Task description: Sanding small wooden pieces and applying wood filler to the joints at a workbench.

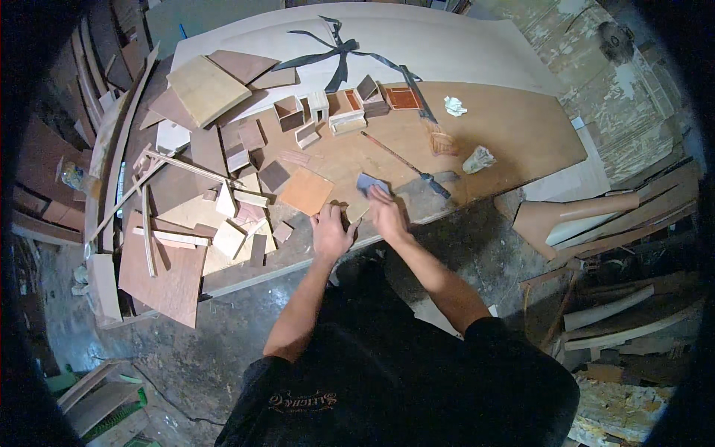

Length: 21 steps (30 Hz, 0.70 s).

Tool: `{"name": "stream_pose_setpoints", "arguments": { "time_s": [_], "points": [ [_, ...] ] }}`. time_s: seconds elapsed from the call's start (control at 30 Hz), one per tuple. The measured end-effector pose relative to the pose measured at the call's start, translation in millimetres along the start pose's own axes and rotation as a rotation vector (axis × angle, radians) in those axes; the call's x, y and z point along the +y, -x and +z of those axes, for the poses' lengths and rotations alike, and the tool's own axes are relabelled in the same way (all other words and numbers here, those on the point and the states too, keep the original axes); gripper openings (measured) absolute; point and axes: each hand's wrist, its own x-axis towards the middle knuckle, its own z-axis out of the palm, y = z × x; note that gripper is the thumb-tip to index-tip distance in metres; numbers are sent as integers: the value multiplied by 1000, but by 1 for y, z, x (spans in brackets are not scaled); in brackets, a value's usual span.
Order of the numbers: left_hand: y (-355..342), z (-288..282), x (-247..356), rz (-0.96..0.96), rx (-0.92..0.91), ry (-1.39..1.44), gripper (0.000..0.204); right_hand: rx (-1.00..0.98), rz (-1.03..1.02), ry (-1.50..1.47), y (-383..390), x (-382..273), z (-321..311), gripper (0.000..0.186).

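Observation:
My right hand (389, 216) is closed on a blue-grey pad (370, 180), which rests near the bench's front, perhaps sandpaper. My left hand (332, 237) is beside it with curled fingers pressed down on something small that I cannot make out. A narrow pale piece of wood (360, 217) shows between my two hands. An orange-tan square board (305, 190) lies just behind my left fingers. A long rod with a dark handle (434, 185) lies diagonally beyond my right hand.
Loose strips and offcuts (227, 238) cover the bench's left part. Small wooden boxes (328, 108), black straps (339, 48), crumpled paper (454, 106) and a cup (478, 159) sit farther back on the bench (529, 134). Curved boards (611, 305) are stacked to the right.

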Motion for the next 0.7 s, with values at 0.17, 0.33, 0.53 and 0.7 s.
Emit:
{"name": "stream_pose_setpoints", "arguments": {
  "time_s": [0.17,0.33,0.53,0.7],
  "points": [
    [1,3,-6,-46,-64,27,52,-64,-136,65,-1,5,4,33],
    [2,5,-8,-16,-13,23,50,-105,-241,70,8,3,14,34],
    [0,3,-5,14,23,47,51,99,-45,44,-2,7,9,32],
    [0,2,-7,-30,-53,-1,52,-107,-171,-13,12,-3,2,31]
  ]
}}
